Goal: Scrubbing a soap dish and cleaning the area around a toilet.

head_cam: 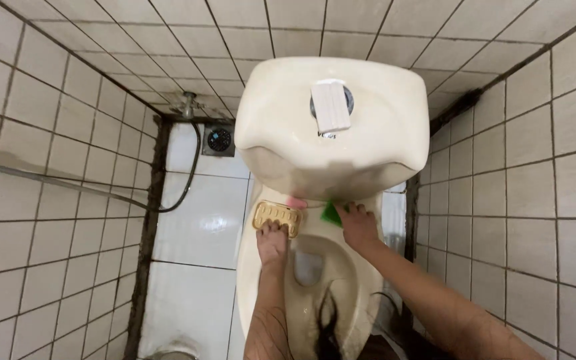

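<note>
I look straight down on a cream toilet: its tank lid (368, 127) fills the upper middle and the bowl rim (248, 267) lies below it. My left hand (272, 240) rests on the rim, fingertips touching a tan ridged soap dish (277, 217) with a bit of pink soap (296, 203) at its far edge. My right hand (358, 227) presses a green scrubbing pad (331, 212) against the back of the rim, just under the tank. A white bar-shaped object (331, 107) lies on the flush button on the lid.
Tiled walls close in on both sides. A floor drain (219, 139) sits in the far left corner beside a wall valve (188, 105) with a dark hose (191, 173) looping down. A grey pipe (48, 179) runs along the left wall. Strands of dark hair (328, 327) hang at the bottom.
</note>
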